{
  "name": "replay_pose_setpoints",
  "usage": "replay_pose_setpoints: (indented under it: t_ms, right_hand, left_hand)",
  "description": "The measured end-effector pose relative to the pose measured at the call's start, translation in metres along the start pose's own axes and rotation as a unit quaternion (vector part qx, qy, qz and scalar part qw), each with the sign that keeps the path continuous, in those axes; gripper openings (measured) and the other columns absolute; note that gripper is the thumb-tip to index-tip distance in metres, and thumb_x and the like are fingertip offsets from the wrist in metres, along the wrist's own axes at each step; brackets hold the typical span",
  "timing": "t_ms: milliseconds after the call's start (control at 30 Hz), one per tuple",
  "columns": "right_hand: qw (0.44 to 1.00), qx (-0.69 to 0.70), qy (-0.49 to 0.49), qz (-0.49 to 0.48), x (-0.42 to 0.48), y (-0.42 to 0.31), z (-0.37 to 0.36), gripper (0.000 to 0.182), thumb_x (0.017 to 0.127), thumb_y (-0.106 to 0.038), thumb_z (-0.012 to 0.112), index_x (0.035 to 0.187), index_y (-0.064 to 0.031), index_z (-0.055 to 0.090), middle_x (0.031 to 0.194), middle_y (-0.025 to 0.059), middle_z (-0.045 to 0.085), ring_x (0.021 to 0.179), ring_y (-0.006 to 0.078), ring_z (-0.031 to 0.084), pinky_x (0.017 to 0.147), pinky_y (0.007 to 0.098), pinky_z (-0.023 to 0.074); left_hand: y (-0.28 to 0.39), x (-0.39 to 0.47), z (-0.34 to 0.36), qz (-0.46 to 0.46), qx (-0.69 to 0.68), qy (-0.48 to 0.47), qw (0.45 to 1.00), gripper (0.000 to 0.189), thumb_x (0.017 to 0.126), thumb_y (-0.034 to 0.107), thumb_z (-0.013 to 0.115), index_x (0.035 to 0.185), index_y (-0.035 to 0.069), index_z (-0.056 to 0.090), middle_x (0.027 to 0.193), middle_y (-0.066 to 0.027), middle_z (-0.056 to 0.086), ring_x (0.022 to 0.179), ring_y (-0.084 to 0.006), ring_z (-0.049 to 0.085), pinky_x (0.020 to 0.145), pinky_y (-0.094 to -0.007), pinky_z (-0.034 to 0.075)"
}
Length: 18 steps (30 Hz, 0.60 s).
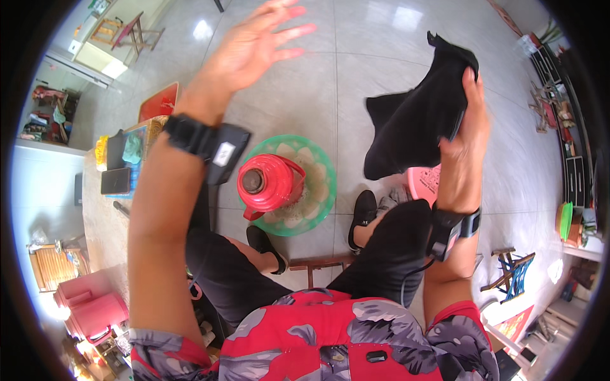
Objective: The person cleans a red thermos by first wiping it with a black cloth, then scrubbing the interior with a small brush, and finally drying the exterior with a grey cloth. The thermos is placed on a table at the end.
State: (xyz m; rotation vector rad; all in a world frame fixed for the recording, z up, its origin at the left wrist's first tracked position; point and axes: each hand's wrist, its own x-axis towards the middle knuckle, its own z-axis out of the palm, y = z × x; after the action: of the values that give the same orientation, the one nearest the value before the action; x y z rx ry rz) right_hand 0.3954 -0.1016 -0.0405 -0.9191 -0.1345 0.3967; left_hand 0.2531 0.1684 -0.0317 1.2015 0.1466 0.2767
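Note:
My left hand (259,45) is raised in the upper middle of the view, fingers spread, holding nothing, a little blurred. A black cloth (417,114) hangs from my right hand (469,114), its edge gripped between thumb and fingers. Between my feet and my left hand, a red plastic thermos flask (269,183) with a brown stopper stands in a green-rimmed basin (321,190). Sudsy water shows around the flask. The cloth is to the right of the basin, apart from it.
On my left is a table (97,214) bearing a dark phone (116,181) and bags. A pink basin (423,181) sits on the floor beyond my right knee. A folding stool (510,274) with blue webbing stands at the right; a red stool (159,102) is at the upper left.

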Motion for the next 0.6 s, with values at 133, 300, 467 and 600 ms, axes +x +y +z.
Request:
replay_pose_setpoints:
  t_ms: [133,300,467,600]
  right_hand:
    - [0.981,0.132,-0.060,0.128,0.006,0.096,-0.036,0.041,0.091,-0.035,0.051,0.119,-0.0056,0.050,0.105,0.0070,0.059,0.094,0.0201,0.058,0.081,0.0340,0.0486]
    - [0.983,0.092,-0.003,0.159,0.006,0.161,-0.028,0.050,0.089,-0.043,0.050,0.121,-0.0057,0.046,0.103,0.0072,0.056,0.095,0.0209,0.055,0.086,0.0361,0.0437]
    - [0.977,0.076,-0.055,0.190,0.006,0.186,-0.008,0.056,0.087,-0.045,0.051,0.126,-0.0053,0.043,0.118,0.0097,0.051,0.111,0.0230,0.047,0.098,0.0395,0.0353]
    - [0.898,0.315,0.030,0.305,-0.002,0.201,-0.039,0.060,0.088,-0.040,0.053,0.134,-0.0044,0.036,0.137,0.0103,0.038,0.126,0.0261,0.037,0.109,0.0407,0.0229]
  left_hand:
    - [0.002,-0.019,-0.058,-0.001,0.056,0.060,0.997,0.052,0.091,0.033,0.048,0.135,0.011,0.032,0.138,-0.0117,0.033,0.127,-0.0295,0.036,0.100,-0.0444,0.033]
    - [-0.023,-0.006,-0.135,0.007,0.020,0.089,0.996,0.055,0.093,0.035,0.044,0.138,0.009,0.028,0.141,-0.0145,0.030,0.126,-0.0293,0.036,0.100,-0.0420,0.033]
    - [-0.047,-0.008,-0.146,-0.027,-0.038,0.199,0.979,0.053,0.092,0.036,0.046,0.136,0.011,0.031,0.135,-0.0146,0.038,0.119,-0.0283,0.045,0.093,-0.0394,0.040]
    - [-0.028,-0.052,-0.121,-0.082,-0.053,0.192,0.977,0.057,0.089,0.037,0.051,0.136,0.010,0.030,0.134,-0.0153,0.039,0.116,-0.0280,0.047,0.092,-0.0413,0.042]
